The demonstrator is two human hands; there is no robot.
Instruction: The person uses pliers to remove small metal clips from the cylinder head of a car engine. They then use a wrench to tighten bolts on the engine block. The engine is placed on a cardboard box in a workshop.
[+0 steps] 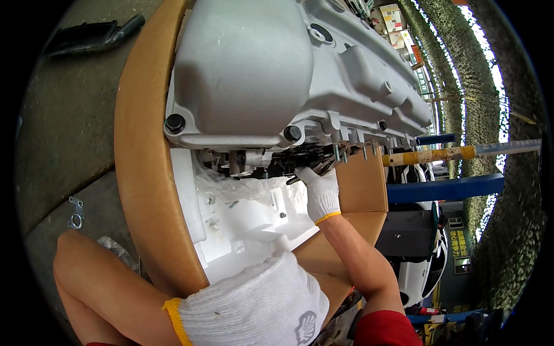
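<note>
A large silver-grey engine with a smooth cover and black-headed bolts fills the upper middle. My right hand, in a white knit glove with a yellow cuff, reaches beneath the cover's near edge, among dark parts. Its fingers look closed, and a short dark rod-like end shows beside them; what they grip is mostly hidden. Close to the camera is my left hand, gloved alike, its back turned up and its fingers out of sight. Several thin metal studs stick down from the engine's edge.
An open cardboard box surrounds the engine, lined with white foam and clear plastic film. On the floor at left lie a metal bracket and a black part with a pipe. Blue and yellow bars stand at right.
</note>
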